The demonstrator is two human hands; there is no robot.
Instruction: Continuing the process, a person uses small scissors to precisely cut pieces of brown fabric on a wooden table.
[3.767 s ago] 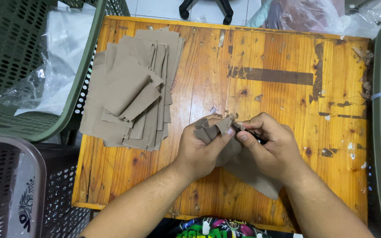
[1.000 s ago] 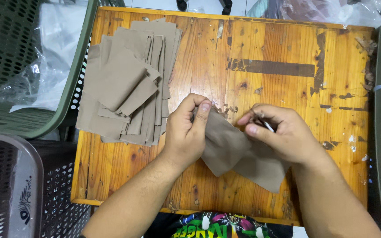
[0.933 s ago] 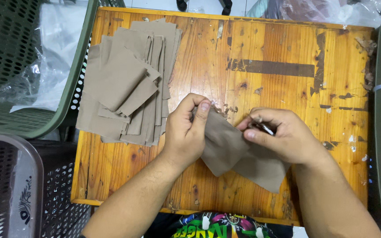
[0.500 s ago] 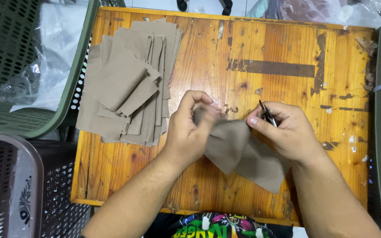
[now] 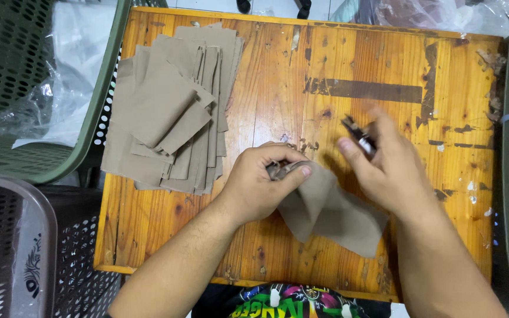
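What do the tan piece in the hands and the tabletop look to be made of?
The tan piece looks like thin woven fabric, matte: it bunches and folds limply where the left hand pinches it. The tabletop looks like varnished wooden planks, glossy orange-brown with visible grain and knots, the finish worn and spotted with dark marks and pale flecks.

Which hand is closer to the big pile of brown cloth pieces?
Left. The left hand is just right of the pile, pinching a loose brown cloth. The right hand is farther right.
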